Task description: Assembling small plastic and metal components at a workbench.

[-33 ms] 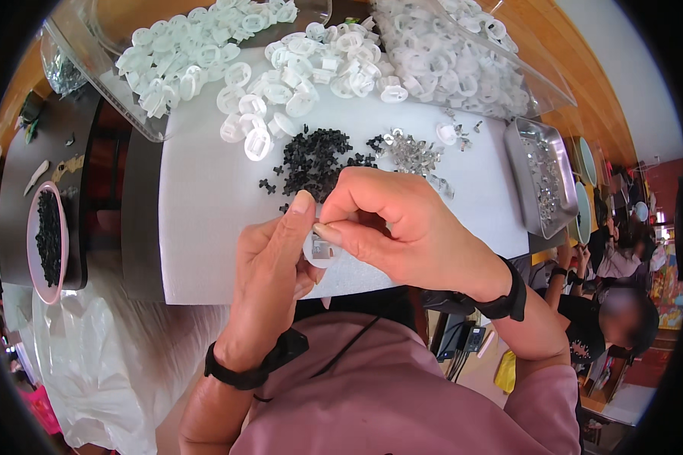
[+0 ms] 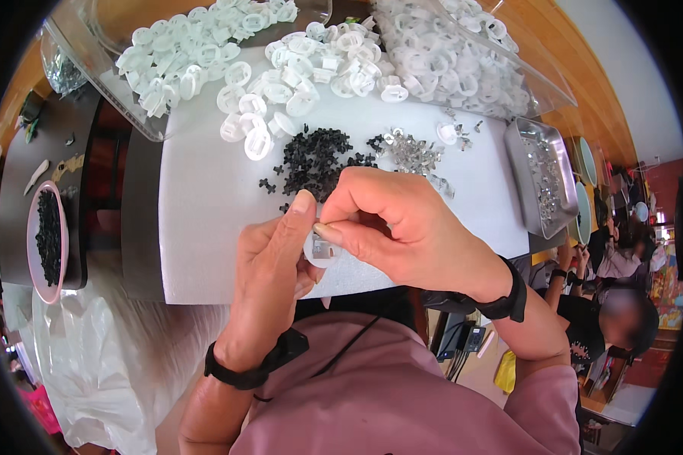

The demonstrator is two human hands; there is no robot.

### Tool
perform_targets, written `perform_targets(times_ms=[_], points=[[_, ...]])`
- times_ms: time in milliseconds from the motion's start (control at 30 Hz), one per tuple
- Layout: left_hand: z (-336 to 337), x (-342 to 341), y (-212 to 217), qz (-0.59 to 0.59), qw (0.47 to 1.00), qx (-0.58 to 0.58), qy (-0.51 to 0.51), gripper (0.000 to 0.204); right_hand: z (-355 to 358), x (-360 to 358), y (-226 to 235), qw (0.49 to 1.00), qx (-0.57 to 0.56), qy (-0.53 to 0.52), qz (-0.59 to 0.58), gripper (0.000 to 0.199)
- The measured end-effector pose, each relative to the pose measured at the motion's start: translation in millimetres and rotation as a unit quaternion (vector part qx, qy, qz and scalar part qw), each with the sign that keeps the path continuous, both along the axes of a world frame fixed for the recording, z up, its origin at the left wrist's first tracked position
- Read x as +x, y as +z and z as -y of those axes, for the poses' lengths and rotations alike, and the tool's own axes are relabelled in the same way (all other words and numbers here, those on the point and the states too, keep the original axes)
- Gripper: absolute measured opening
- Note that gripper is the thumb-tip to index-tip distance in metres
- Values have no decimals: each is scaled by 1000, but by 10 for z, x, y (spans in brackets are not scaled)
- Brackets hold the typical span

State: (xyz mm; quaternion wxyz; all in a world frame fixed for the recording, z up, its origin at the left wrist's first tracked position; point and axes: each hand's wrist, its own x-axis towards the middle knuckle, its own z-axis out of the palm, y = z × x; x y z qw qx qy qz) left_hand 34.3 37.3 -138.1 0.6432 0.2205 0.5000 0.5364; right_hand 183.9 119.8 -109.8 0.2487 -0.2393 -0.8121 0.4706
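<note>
My left hand (image 2: 273, 258) is closed around a round white plastic piece (image 2: 322, 256) with a rectangular opening, held above the near part of the white foam sheet (image 2: 205, 243). From the right, my right hand (image 2: 391, 224) pinches at the upper edge of that piece with thumb and forefinger. Anything small between those fingertips is hidden. Just beyond my hands lies a heap of small black cross-shaped parts (image 2: 315, 159). A pile of small shiny metal clips (image 2: 413, 154) sits to its right, with one white round piece (image 2: 447, 134) farther right.
Many white round pieces (image 2: 322, 57) are heaped at the back, between clear bins (image 2: 463, 64). On the right stands a metal tray (image 2: 539, 178) holding metal clips. A pink bowl (image 2: 49, 243) of black parts is at far left. Other people (image 2: 622, 315) sit at the right.
</note>
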Motion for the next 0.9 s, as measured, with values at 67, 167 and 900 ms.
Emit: perform_targets(times_ms=[67, 167, 900], points=[[-1, 6, -4, -5, 1000, 7, 2, 50, -4, 11, -20, 999, 40, 7, -4, 9], [-14, 18, 17, 6, 1000, 2, 9, 50, 20, 16, -21, 990, 138, 10, 6, 10], [99, 18, -51, -89, 992, 62, -60, 51, -1, 54, 147, 976, -148, 48, 153, 25]])
